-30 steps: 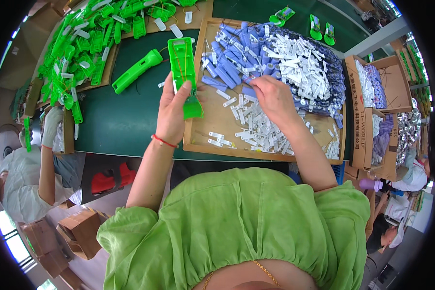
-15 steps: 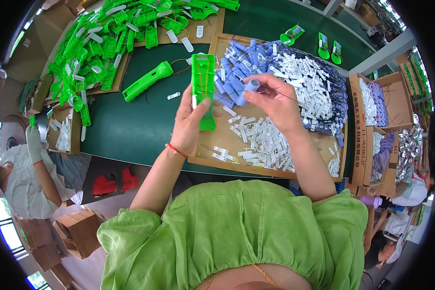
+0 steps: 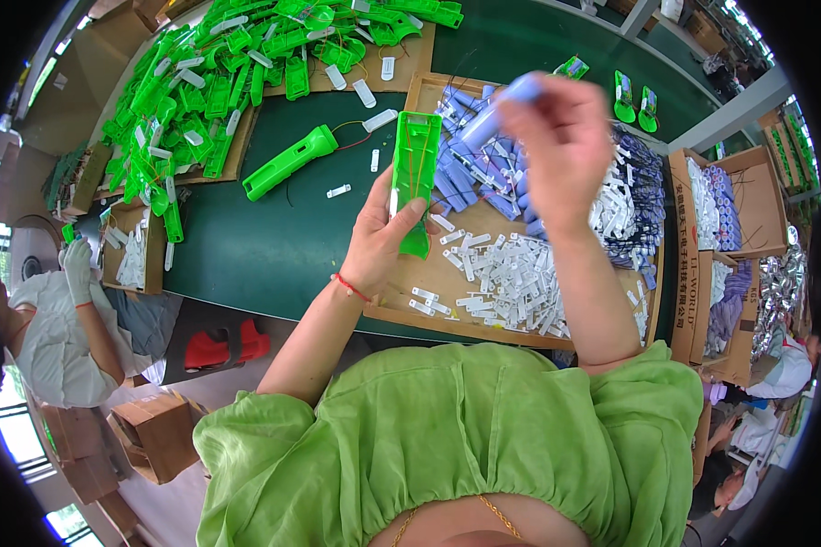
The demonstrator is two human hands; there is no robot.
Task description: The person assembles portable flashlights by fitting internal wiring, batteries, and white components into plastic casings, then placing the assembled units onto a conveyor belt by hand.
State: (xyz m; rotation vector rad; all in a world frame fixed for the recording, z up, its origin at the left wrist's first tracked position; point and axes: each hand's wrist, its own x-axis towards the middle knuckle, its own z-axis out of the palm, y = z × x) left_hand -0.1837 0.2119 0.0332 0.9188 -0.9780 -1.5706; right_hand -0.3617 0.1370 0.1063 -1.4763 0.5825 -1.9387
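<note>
My left hand [image 3: 379, 239] grips a long green plastic flashlight housing [image 3: 416, 164], its open hollow side up and thin red and yellow wires running inside. My right hand [image 3: 567, 155], smeared by motion, pinches a blue cylindrical battery [image 3: 500, 113] above the wooden tray [image 3: 379, 308], apart from the housing. Under it lie many more blue batteries [image 3: 461, 173] with dark wires. Small white plastic strips [image 3: 515, 283] are heaped in the near part of the tray. A closed-looking green flashlight body [image 3: 292, 162] rests on the table to the left, wired to a white piece [image 3: 379, 120].
A big pile of green housings [image 3: 219, 91] covers cardboard at the far left. Beside it stands a box of white parts [image 3: 132, 251]. Green assembled pieces [image 3: 623, 96] lie at the far right. A cardboard carton [image 3: 748, 196] holds batteries. A gloved co-worker [image 3: 77, 273] sits at left.
My right hand has risen away from the housing, farther up and to the right, carrying the blue battery. My left hand keeps the housing, and the whole view has shifted slightly.
</note>
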